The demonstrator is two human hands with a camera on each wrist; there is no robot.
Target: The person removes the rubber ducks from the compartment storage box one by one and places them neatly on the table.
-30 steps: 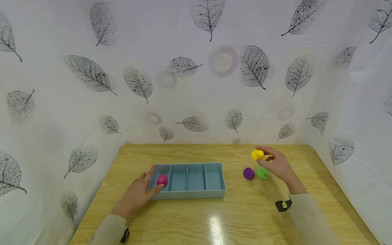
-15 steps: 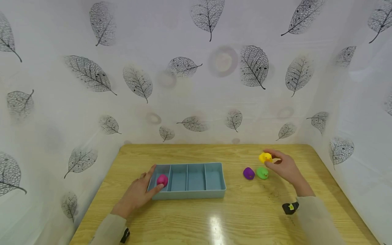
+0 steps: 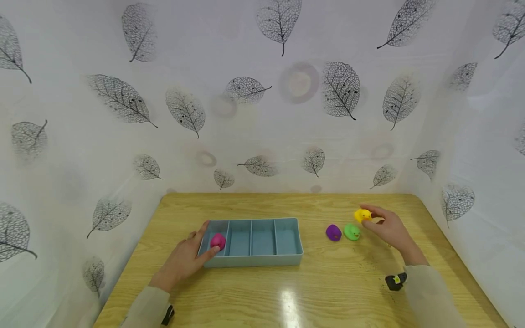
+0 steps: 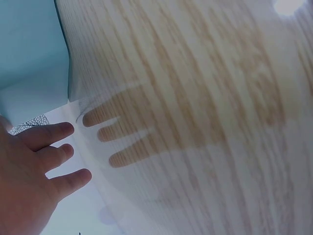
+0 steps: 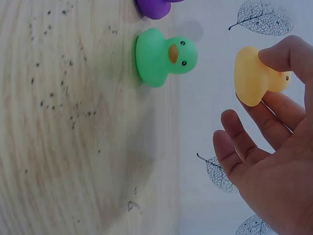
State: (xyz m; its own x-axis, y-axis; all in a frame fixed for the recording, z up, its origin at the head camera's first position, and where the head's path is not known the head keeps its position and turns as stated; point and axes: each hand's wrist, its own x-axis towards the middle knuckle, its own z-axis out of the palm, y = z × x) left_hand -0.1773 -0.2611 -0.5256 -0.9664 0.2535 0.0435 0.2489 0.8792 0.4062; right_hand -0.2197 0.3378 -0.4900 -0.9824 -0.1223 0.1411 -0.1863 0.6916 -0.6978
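Note:
My right hand [image 3: 389,228] pinches a yellow rubber duck [image 3: 363,215] between thumb and fingers, lifted above the table at the right. In the right wrist view, that duck [image 5: 252,78] is partly covered by the thumb. Nearest to it on the table sits a green rubber duck [image 3: 352,232], with a purple rubber duck [image 3: 334,233] on its left. My left hand [image 3: 185,257] rests on the left end of a blue-grey divided tray [image 3: 254,260]; in the left wrist view several fingers [image 4: 68,183] are straight and spread. A pink rubber duck [image 3: 218,241] sits in the leftmost compartment, beside the left thumb.
Beneath everything is a wood-grain table [image 3: 246,296]. A white curtain [image 3: 262,127] with leaf prints hangs around its back and sides. Small dark specks [image 5: 54,73] dot the tabletop near the right hand.
My right hand has moved to the right and a little toward me with the yellow duck, from behind the green and purple ducks. The left hand and tray stay still.

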